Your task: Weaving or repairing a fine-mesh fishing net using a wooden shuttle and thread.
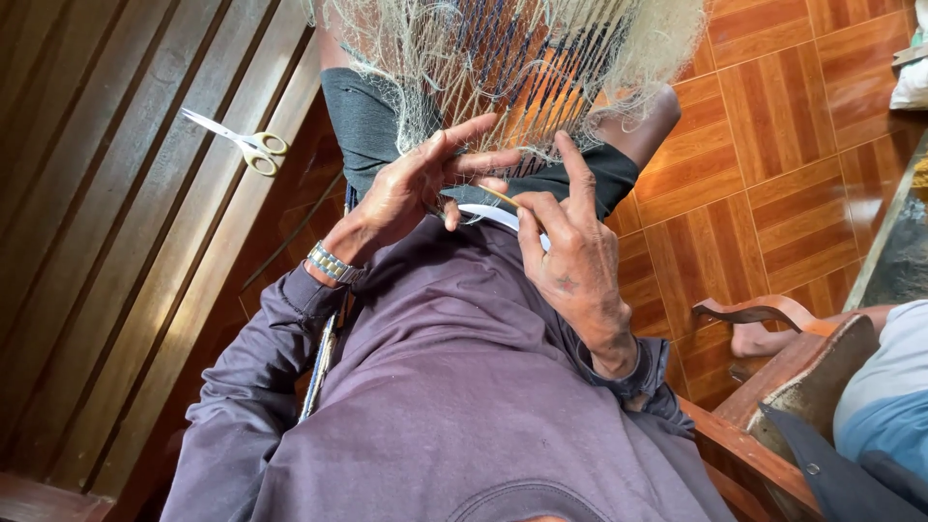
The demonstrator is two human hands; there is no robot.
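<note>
In the head view, the fishing net [512,68] drapes over the person's lap. Below the net, the left hand [411,188] pinches its lower edge; beside it, the right hand [570,256] grips a white netting needle [493,215]. Scissors [242,143] lie left of the net on a wooden bench [116,242].

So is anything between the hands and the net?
Nothing visible. The left hand pinches the pale stringy fishing net directly, and the right hand, holding a flat white netting needle, touches its lower edge.
</note>
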